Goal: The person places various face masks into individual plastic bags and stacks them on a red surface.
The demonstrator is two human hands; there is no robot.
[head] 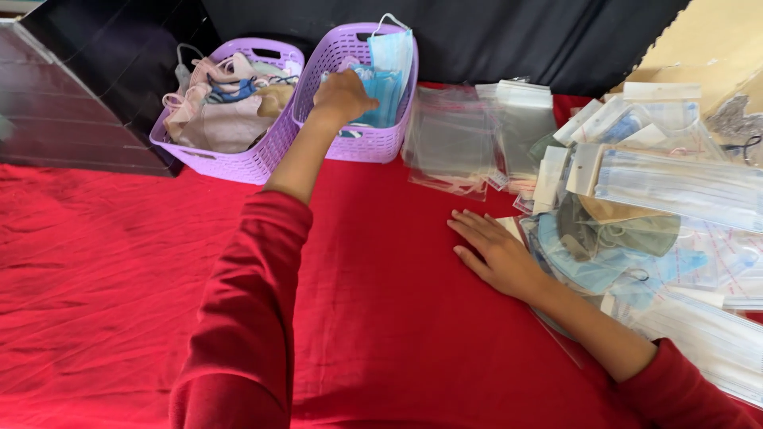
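Observation:
My left hand point(343, 95) reaches into the right-hand purple basket point(373, 144) and closes on blue face masks point(388, 73) that stand in it. A second purple basket point(238, 163) to its left holds beige, pink and dark masks point(226, 99). My right hand point(493, 253) lies flat and open on the red cloth point(119, 262), its fingers apart, touching the edge of a heap of bagged masks point(620, 246). Both arms wear red sleeves.
A stack of clear plastic bags point(457, 143) lies right of the baskets. More bagged masks point(683, 187) cover the right side of the table. A black cloth point(493, 40) hangs behind, a dark box point(71, 95) stands at the left, and cardboard point(715, 48) sits at the back right.

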